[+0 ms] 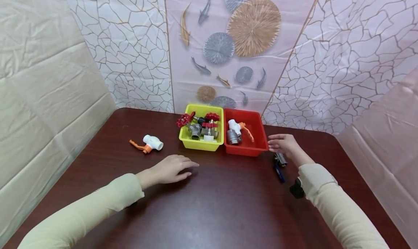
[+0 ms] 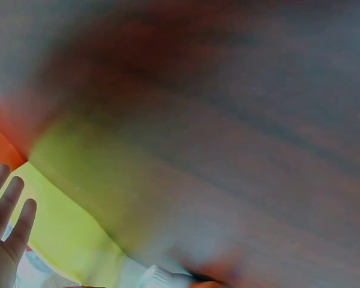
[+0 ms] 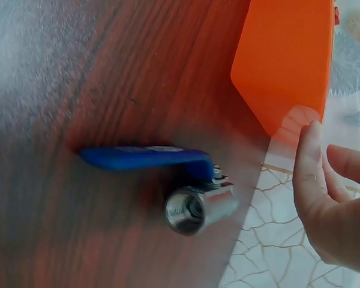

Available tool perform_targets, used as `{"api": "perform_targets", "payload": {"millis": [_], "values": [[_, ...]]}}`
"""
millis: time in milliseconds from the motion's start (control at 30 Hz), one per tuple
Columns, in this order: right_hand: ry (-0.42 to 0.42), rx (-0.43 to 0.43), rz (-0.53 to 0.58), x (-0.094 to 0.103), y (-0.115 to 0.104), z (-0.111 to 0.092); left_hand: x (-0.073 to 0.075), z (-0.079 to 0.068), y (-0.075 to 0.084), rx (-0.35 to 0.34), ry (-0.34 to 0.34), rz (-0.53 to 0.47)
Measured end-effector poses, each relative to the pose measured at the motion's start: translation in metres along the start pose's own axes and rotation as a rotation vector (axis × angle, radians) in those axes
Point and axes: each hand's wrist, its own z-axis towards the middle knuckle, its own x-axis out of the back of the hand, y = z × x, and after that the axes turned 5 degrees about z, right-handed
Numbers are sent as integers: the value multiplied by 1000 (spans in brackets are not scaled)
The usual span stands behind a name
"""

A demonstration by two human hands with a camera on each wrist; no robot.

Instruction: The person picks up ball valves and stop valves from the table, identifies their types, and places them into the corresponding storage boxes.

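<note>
My left hand [image 1: 171, 169] is held low over the table in front of the yellow bin, fingers loosely extended and holding nothing. Beside the red bin [image 1: 246, 151] is my right hand [image 1: 285, 146], its fingertips right at the bin's right wall and its fingers gently bent around nothing. Below that hand lies a metal ball valve [image 3: 207, 207] with a blue lever handle [image 3: 144, 157]. Inside the red bin are a white plastic valve [image 1: 234, 126] with an orange handle and a metal fitting [image 1: 233, 137].
The yellow bin [image 1: 200, 145] adjoins the red one and holds several metal valves with red handwheels [image 1: 186, 119]. Another white valve [image 1: 152, 142] with an orange handle lies on the table [image 1: 209, 205] at left. A patterned backdrop [image 1: 137, 42] rises behind the table.
</note>
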Motion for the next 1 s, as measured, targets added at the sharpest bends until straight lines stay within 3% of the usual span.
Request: {"api": "perform_targets", "payload": {"millis": [200, 433, 700, 1000], "values": [[-75, -99, 223, 1, 12, 2, -1, -18, -1, 11, 21, 4], [-129, -112, 368, 4, 17, 3, 6, -29, -12, 52, 100, 30], [-105, -126, 383, 3, 16, 3, 14, -32, -31, 84, 146, 87], [-65, -122, 336, -3, 13, 2, 23, -38, -49, 208, 171, 108]]}}
